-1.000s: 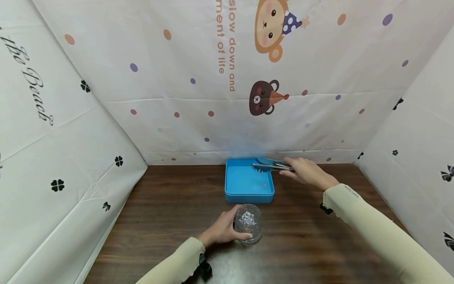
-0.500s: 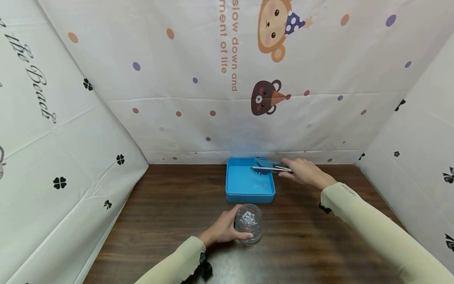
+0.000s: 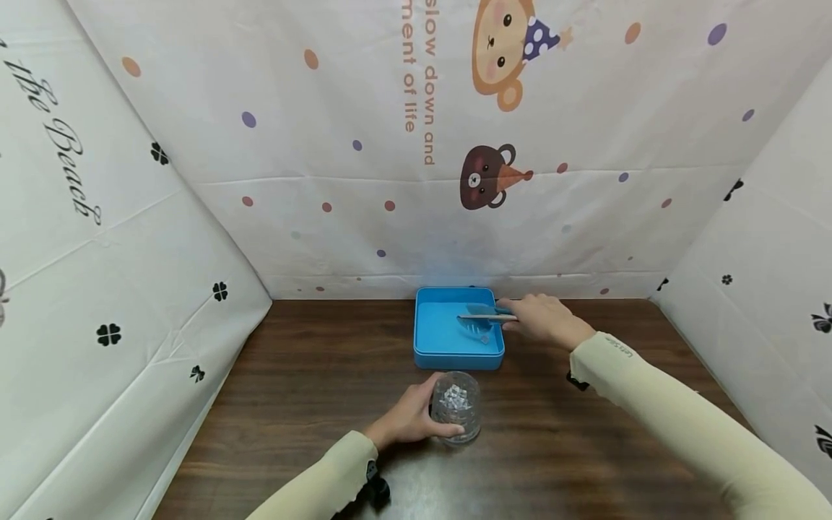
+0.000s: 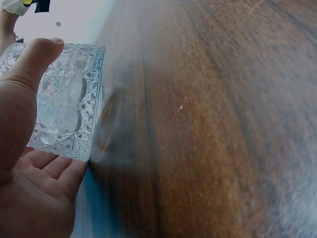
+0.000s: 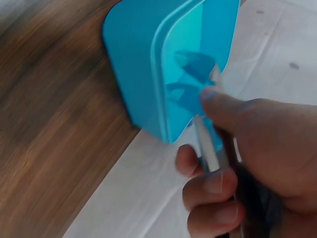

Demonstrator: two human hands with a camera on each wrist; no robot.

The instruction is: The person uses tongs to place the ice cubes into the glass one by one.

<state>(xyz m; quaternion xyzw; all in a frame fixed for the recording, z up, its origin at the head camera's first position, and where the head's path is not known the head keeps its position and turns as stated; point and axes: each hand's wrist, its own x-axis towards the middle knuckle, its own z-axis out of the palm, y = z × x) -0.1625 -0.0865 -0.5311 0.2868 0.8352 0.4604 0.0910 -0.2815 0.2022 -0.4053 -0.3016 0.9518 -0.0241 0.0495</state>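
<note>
My left hand point(image 3: 411, 417) grips a clear patterned glass point(image 3: 457, 413) that stands on the table, thumb on the near side and fingers behind it. Small clear, shiny pieces point(image 3: 455, 396) lie in the glass. In the right wrist view my right hand point(image 5: 257, 148) holds metal-handled tongs point(image 5: 207, 144) with blue heads, fingers curled round the handles. The heads reach down inside a blue rectangular box point(image 3: 448, 361) behind the glass. A small clear piece point(image 3: 484, 339) lies on the box floor by the toothed head; whether they touch I cannot tell.
The dark wood table point(image 3: 312, 375) ends at a white printed cloth point(image 3: 338, 238) hanging right behind the box. More cloth rises at the left point(image 3: 149, 318) and right. The glass stands just in front of the box.
My right hand has moved a little left and nearer, bringing the tongs' heads down toward the small piece in the box. The left hand and the glass stay put.
</note>
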